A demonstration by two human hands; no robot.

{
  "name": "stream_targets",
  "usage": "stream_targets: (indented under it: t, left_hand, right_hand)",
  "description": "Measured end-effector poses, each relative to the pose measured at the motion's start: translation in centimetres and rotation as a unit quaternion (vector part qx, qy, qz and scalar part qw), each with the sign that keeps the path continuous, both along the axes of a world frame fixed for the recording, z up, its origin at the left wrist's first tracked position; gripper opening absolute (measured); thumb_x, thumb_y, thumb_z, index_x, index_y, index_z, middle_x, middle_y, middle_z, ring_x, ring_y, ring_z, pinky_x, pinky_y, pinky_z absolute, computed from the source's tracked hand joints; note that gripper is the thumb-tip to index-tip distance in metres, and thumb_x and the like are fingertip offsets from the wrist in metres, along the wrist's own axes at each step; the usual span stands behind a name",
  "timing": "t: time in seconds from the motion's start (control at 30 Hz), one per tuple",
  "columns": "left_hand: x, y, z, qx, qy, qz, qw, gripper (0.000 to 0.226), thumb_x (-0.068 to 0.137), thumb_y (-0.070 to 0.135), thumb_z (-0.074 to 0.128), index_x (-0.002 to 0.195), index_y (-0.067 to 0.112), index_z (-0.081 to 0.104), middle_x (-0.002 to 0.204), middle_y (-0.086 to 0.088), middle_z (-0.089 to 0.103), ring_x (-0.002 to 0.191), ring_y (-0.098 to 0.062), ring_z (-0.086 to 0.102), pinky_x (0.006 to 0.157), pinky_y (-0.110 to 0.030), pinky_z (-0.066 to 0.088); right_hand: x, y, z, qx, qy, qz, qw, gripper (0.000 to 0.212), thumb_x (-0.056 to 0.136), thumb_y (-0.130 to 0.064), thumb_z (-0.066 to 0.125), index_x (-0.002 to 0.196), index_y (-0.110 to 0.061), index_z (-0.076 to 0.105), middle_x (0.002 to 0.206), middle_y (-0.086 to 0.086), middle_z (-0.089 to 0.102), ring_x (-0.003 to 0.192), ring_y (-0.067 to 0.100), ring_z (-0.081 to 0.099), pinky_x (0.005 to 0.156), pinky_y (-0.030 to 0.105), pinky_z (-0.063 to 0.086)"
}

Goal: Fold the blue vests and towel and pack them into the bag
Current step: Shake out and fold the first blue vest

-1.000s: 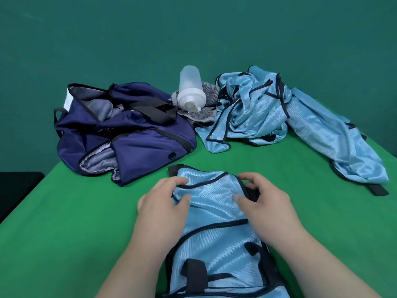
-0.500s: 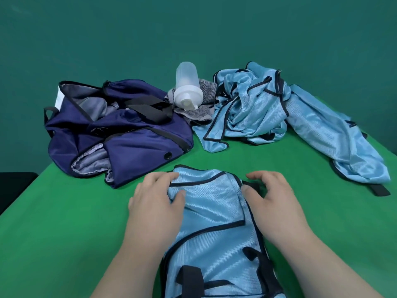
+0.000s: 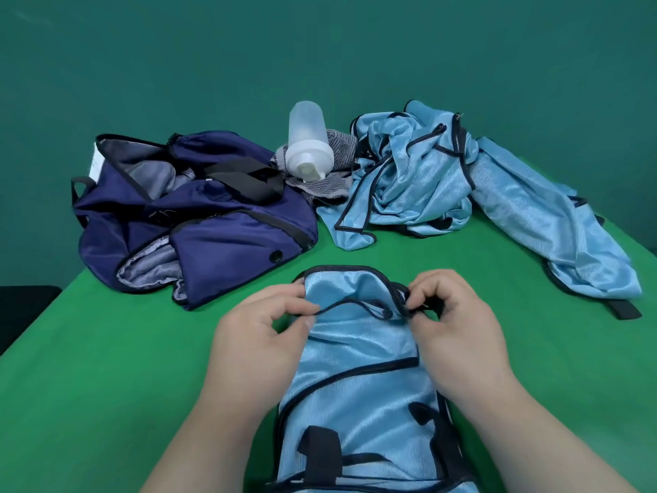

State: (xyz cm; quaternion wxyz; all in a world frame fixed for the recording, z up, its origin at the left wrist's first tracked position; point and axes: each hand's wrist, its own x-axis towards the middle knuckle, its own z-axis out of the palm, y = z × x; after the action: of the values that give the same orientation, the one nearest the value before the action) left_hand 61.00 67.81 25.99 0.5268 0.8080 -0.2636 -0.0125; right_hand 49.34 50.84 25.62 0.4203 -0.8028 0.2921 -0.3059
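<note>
Pinching the vest (image 3: 359, 354) hem in left hand (image 3: 256, 336) and right hand (image 3: 458, 329), near the front edge of the table (image 3: 106, 368), you needed level corners.

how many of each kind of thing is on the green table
blue vests: 3 (near vest, crumpled vest, spread vest; the heap may hide more)
navy bag: 1
grey towel: 1
bottle: 1
total: 6

three blue vests (image 3: 359, 350), one bag (image 3: 199, 222), one towel (image 3: 334, 172), one bottle (image 3: 308, 144)
</note>
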Motion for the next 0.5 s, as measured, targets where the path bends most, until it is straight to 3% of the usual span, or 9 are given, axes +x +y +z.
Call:
stream_targets:
  t: [0.1,0.17,0.2,0.23,0.27,0.3,0.33,0.43,0.5]
  left_hand:
    - [0.2,0.0,-0.2,0.003,0.005,-0.015,1.000,0.032,0.081,-0.003,0.074,0.071,0.027,0.075,0.098,0.036,0.065,0.110,0.022,0.052,0.088,0.005,0.033]
    - [0.2,-0.1,-0.3,0.051,0.001,-0.018,0.999,0.027,0.087,0.006,0.072,0.080,0.033,0.072,0.102,0.039,0.062,0.116,0.017,0.051,0.093,-0.003,0.037]
    - [0.3,-0.2,-0.4,0.084,0.004,-0.019,0.996,0.022,0.090,0.014,0.069,0.089,0.036,0.068,0.104,0.033,0.063,0.110,0.012,0.057,0.092,-0.015,0.044]
    - [0.3,-0.2,-0.4,0.114,0.015,-0.013,0.993,0.018,0.093,0.023,0.066,0.099,0.040,0.062,0.099,0.023,0.062,0.092,0.006,0.063,0.080,-0.025,0.048]
    - [0.2,-0.2,-0.4,0.136,0.030,-0.008,0.990,0.019,0.094,0.029,0.062,0.106,0.043,0.056,0.091,0.011,0.059,0.069,0.001,0.061,0.064,-0.027,0.044]
    - [0.2,-0.2,-0.4,0.148,0.039,-0.007,0.988,0.022,0.094,0.032,0.060,0.109,0.045,0.051,0.087,0.009,0.053,0.058,-0.004,0.053,0.058,-0.025,0.038]
    - [0.1,-0.2,-0.3,0.151,0.035,-0.009,0.988,0.025,0.095,0.034,0.060,0.112,0.046,0.047,0.094,0.013,0.050,0.062,-0.007,0.050,0.062,-0.024,0.038]
    - [0.0,-0.4,0.0,0.160,0.001,-0.029,0.987,0.034,0.094,0.034,0.061,0.123,0.046,0.046,0.135,0.032,0.036,0.108,-0.030,0.056,0.095,-0.031,0.042]
    - [-0.2,-0.5,0.2,0.172,-0.026,-0.051,0.983,0.037,0.094,0.034,0.060,0.127,0.045,0.046,0.142,0.035,0.027,0.128,-0.022,0.048,0.108,-0.030,0.036]
  right_hand:
    - [0.1,-0.5,-0.2,0.051,-0.052,0.006,0.997,0.059,0.075,0.020,0.061,0.076,-0.038,0.063,0.097,-0.020,0.059,0.094,0.003,0.059,0.080,0.007,0.041]
    - [0.2,-0.7,-0.4,0.074,-0.053,0.013,0.996,0.061,0.076,0.019,0.061,0.079,-0.042,0.064,0.103,-0.024,0.058,0.101,-0.001,0.059,0.085,0.007,0.041]
    - [0.2,-0.8,-0.5,0.063,-0.036,0.012,0.997,0.057,0.078,0.015,0.062,0.084,-0.042,0.063,0.108,-0.025,0.056,0.103,-0.006,0.057,0.085,0.004,0.038]
    - [0.2,-0.8,-0.5,0.048,-0.009,0.008,0.999,0.051,0.081,0.008,0.062,0.090,-0.042,0.061,0.112,-0.025,0.052,0.102,-0.012,0.053,0.081,0.000,0.035]
    - [0.2,-0.9,-0.4,0.032,0.019,0.001,0.999,0.043,0.085,0.000,0.062,0.097,-0.041,0.059,0.116,-0.022,0.050,0.099,-0.017,0.050,0.077,-0.002,0.034]
    - [0.2,-0.9,-0.4,0.022,0.038,-0.005,0.999,0.033,0.088,-0.008,0.062,0.105,-0.037,0.058,0.119,-0.019,0.048,0.097,-0.017,0.049,0.077,-0.001,0.034]
    - [0.2,-1.0,-0.6,0.016,0.057,-0.014,0.998,0.027,0.091,-0.018,0.062,0.112,-0.035,0.057,0.121,-0.017,0.047,0.102,-0.013,0.049,0.084,0.004,0.035]
    - [0.3,-1.2,-0.8,-0.022,0.125,-0.052,0.991,0.027,0.094,-0.040,0.055,0.120,-0.034,0.057,0.119,-0.014,0.049,0.120,0.011,0.047,0.108,0.039,0.036]
    - [0.3,-1.2,-0.4,-0.043,0.154,-0.060,0.985,0.024,0.094,-0.042,0.053,0.116,-0.036,0.060,0.114,-0.013,0.052,0.119,0.016,0.047,0.108,0.046,0.035]
